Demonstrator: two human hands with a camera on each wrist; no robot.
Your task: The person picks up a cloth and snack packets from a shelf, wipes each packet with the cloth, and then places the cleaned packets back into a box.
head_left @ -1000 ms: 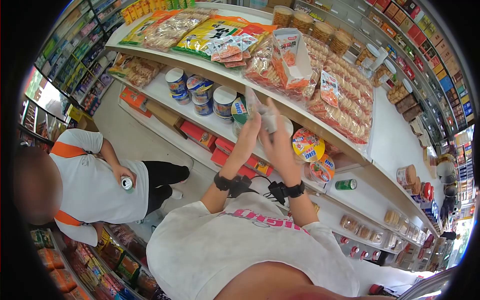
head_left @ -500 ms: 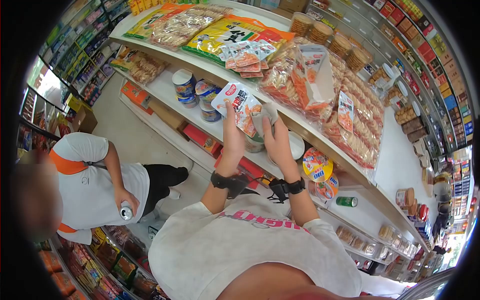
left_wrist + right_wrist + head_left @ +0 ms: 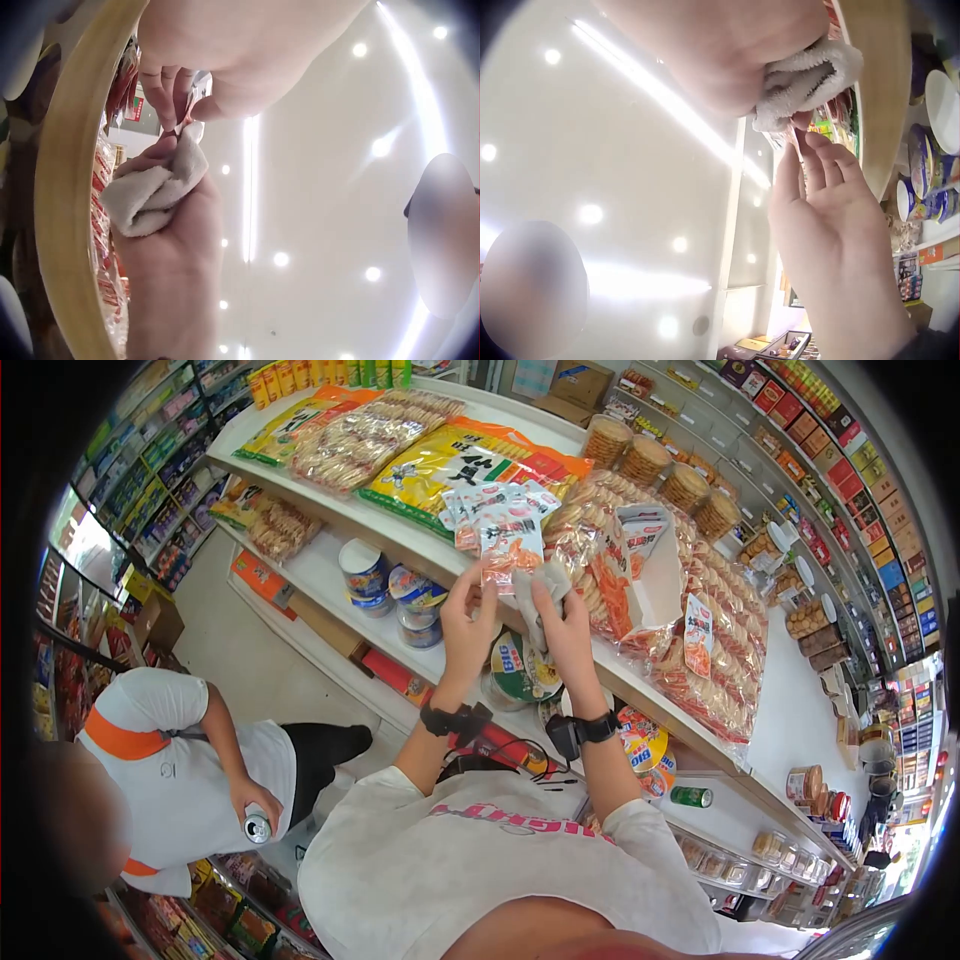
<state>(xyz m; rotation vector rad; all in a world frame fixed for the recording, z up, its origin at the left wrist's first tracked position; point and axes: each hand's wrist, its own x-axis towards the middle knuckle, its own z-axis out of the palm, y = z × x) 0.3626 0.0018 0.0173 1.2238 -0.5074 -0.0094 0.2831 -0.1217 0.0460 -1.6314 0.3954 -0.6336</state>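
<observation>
A white and red snack packet (image 3: 512,538) stands upright between the two hands, just in front of a pile of similar packets (image 3: 462,520). The left hand (image 3: 468,622) pinches its lower left edge between thumb and fingers. A grey cloth (image 3: 540,600) is bunched in the right hand (image 3: 568,640), whose fingertips are at the packet's lower right. In the left wrist view the cloth (image 3: 154,196) lies folded in the right palm. The right wrist view shows the left hand (image 3: 829,217) with its fingertips meeting the packet's edge.
The shelf edge (image 3: 400,550) runs just beyond the hands. An open carton (image 3: 650,580) stands on bagged crackers (image 3: 715,660) at the right. Tub noodles (image 3: 415,590) sit on the shelf below. Another person (image 3: 190,760) holding a can (image 3: 257,824) stands at the left.
The packet has gone from tilted low over the lower shelf to upright near the pile. Both hands have shifted slightly, and the cloth stays in the right hand.
</observation>
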